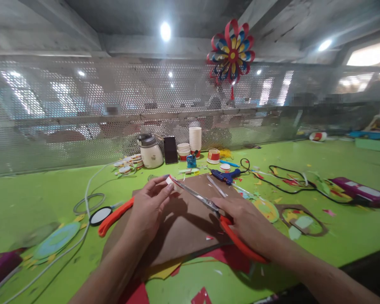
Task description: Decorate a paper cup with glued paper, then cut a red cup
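My left hand (pixel 148 207) pinches a small white paper piece (pixel 169 180) between thumb and fingers, above a brown cardboard sheet (pixel 183 228). My right hand (pixel 245 219) grips orange-handled scissors (pixel 209 204). Their long metal blades point up-left, with the tips touching the white piece. A second orange handle (pixel 114 216) lies on the green table under my left wrist, next to a round black-rimmed mirror (pixel 99 215).
A blue glue gun (pixel 224 175) with a black cord (pixel 288 181) lies behind the cardboard. A white kettle (pixel 150 153), dark phone (pixel 170 150), stacked paper cups (pixel 195 139) and tape (pixel 213 156) stand by the mesh wall. Paper scraps, coloured discs (pixel 55 240), a purple box (pixel 361 191).
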The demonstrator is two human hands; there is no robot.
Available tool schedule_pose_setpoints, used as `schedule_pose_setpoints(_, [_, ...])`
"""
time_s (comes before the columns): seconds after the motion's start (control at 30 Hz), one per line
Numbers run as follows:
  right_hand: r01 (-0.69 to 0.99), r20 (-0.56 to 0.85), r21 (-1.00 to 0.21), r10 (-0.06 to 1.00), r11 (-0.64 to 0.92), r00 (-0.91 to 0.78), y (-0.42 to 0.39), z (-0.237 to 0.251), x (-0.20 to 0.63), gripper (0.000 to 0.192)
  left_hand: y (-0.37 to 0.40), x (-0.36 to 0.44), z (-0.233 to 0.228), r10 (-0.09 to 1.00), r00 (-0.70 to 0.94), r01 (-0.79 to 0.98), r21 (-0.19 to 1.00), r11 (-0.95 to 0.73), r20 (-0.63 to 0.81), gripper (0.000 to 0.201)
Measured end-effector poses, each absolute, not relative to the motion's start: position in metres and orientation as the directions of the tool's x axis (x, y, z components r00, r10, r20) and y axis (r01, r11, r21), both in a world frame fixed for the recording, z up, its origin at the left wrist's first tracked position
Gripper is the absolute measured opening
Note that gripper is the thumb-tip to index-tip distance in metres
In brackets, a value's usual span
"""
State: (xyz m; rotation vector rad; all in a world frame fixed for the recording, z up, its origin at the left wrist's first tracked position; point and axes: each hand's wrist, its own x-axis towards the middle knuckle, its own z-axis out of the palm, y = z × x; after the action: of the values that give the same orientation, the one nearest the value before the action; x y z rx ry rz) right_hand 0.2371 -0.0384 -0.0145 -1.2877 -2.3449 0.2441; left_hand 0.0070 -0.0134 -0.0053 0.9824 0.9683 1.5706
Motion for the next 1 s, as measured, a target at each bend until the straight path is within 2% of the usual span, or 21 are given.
schedule_pose_setpoints(0.33, [0.748,0.324,-0.382,0.836,0.543,-0.442,-0.0420,-0.0132,0.2349,0.029,-0.0131,0.0069,-0.0066,0.979,-0.147,-0.331,0.926,-0.181,0.139,0.041])
schedule_pose_setpoints(0.63, [0.770,0.369,-0.317,0.820,0.554,-0.439,-0.0382,-0.0192,0.2355,0.043,-0.0167,0.0117,-0.0026,0.974,-0.205,-0.312,0.937,-0.158,0.097,0.045])
schedule_pose_setpoints(1.0, [0.792,0.347,-0.294,0.831,0.536,-0.434,-0.0366,-0.0208,0.2369,0.048,-0.0155,0.0138,-0.0037,0.963,-0.231,-0.290,0.935,-0.203,0.138,0.040])
